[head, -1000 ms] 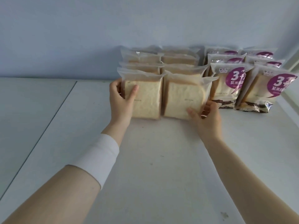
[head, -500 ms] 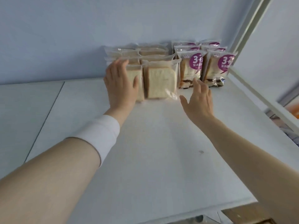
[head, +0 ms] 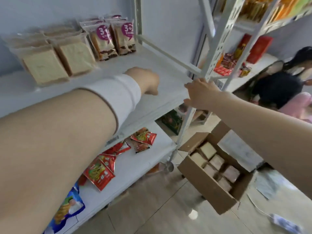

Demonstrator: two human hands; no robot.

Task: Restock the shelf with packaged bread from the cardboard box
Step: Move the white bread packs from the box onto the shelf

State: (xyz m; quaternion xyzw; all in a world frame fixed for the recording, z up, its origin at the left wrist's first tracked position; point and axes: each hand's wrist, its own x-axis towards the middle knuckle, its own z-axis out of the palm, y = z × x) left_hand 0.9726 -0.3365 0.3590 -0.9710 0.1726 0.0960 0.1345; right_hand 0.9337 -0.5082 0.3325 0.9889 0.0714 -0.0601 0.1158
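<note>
Packs of white sliced bread (head: 55,59) stand in rows at the back left of the white shelf (head: 162,68), beside purple-labelled bread packs (head: 111,39). My left hand (head: 146,81) hovers over the shelf's front part, fingers loosely curled downward, holding nothing. My right hand (head: 200,94) is at the shelf's front right corner, near the upright post, also holding nothing. The open cardboard box (head: 209,181) sits on the floor at lower right with several bread packs (head: 217,166) inside.
A lower shelf (head: 135,164) holds red snack packets (head: 99,173) and a blue bag (head: 67,206). A second rack (head: 224,36) with goods stands to the right. A person in dark clothes (head: 278,81) crouches at far right. Papers lie on the tiled floor (head: 160,208).
Both hands have let go of the bread packs and drawn back to the shelf's front. The view has swung right and down, bringing the box and the floor into sight.
</note>
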